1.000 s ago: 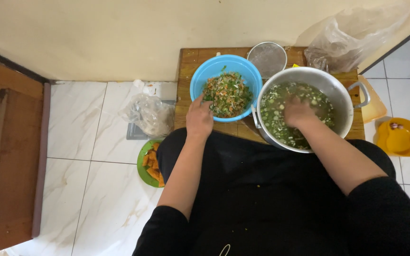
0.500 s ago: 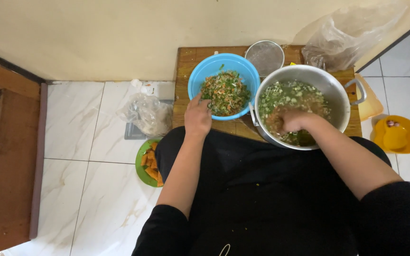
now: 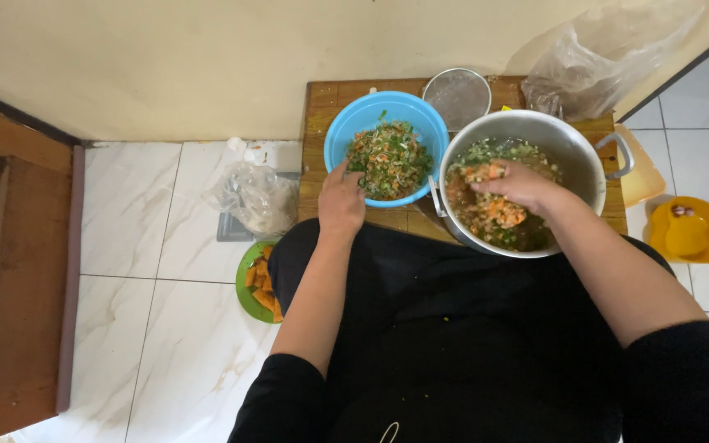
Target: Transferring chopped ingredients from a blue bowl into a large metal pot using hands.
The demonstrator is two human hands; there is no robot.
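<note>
Right hand (image 3: 512,185) cupped over mix in pot (image 3: 572,139); left hand (image 3: 340,201) flat against blue bowl (image 3: 346,131).

Home kitchen floor: tiles (image 3: 157,328), metal pot (image 3: 568,139), chopped vegetables (image 3: 387,160).

Shiny metal pot (image 3: 584,152), glossy blue bowl (image 3: 346,135), probably plastic; matt wooden board (image 3: 322,102).

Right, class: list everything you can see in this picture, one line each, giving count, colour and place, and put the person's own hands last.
Bowl: one, blue, on the wooden board, holding chopped vegetables.
Pot: one, silver, right of the bowl, holding a green and orange mix.
Sieve: one, metal, behind the pot.
Wooden board: one, brown, by the wall.
Plastic bags: two, clear, one left on the floor, one top right.
Plate: one, green, on the floor, with orange pieces.
Dish: one, yellow, far right.
Left hand: on the bowl's rim.
Right hand: in the pot.
</note>
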